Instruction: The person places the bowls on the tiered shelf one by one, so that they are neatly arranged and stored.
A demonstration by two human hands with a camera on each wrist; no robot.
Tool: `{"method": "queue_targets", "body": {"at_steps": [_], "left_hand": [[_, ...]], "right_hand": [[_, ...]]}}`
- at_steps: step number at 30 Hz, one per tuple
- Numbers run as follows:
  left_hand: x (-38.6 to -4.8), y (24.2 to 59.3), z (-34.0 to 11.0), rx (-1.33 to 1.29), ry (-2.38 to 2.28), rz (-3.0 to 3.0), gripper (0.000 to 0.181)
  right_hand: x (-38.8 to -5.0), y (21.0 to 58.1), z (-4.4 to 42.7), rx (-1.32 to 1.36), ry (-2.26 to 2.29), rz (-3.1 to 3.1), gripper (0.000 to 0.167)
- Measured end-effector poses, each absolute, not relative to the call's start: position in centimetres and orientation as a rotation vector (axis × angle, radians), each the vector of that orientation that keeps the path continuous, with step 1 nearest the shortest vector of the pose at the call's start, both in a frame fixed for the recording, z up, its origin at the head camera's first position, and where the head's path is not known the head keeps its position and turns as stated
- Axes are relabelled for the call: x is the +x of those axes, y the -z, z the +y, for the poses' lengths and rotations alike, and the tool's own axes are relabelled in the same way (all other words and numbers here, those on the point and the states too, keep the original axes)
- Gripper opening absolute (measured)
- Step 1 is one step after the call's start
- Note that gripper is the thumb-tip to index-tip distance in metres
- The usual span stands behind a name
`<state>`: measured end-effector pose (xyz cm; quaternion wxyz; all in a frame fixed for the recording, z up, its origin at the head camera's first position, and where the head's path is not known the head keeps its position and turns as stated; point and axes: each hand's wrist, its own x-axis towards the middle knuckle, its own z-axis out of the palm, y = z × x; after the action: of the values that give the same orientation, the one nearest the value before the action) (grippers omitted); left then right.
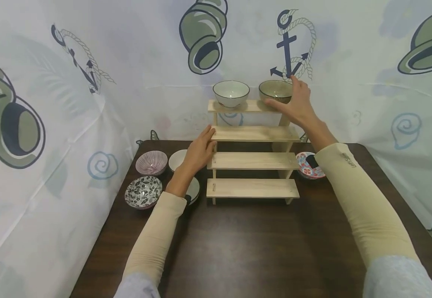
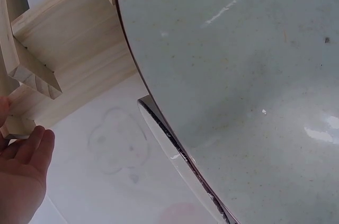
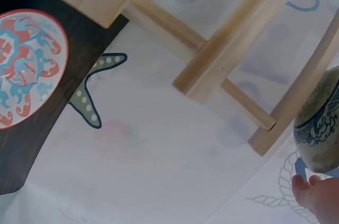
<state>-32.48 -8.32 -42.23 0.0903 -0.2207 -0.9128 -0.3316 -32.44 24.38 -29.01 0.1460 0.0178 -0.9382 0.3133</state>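
In the head view, a tiered wooden stand (image 1: 255, 133) stands at the back of the table. My left hand (image 1: 200, 150) grips the left end of its second tier from the top; the left wrist view has fingers (image 2: 41, 147) around that wooden end. On the top tier, my right hand (image 1: 298, 103) holds a grey-brown bowl (image 1: 275, 89) at its right side, thumb in front and fingers behind. Blue patterning marks this bowl's outside (image 3: 320, 128) in the right wrist view. Beside it, at the top tier's left, sits a white dark-rimmed bowl (image 1: 231, 92).
Left of the stand are a pink striped bowl (image 1: 151, 162), a black-and-white floral bowl (image 1: 143, 192) and pale bowls (image 1: 177, 159) partly behind my left arm. A red-and-blue patterned bowl (image 1: 307, 167) lies right of the stand, under my right forearm. Printed cloth (image 1: 156, 49) hangs behind the dark table (image 1: 253, 248).
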Motion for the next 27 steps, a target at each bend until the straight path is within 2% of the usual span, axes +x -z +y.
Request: {"method": "queue_targets", "body": {"at_steps": [27], "left_hand": [[-33.0, 42.1, -7.7, -0.647, 0.986, -2.71, 0.055]], "right_hand": [[-30.6, 31.1, 26.8, 0.133, -0.929, -2.725, 0.119]]}}
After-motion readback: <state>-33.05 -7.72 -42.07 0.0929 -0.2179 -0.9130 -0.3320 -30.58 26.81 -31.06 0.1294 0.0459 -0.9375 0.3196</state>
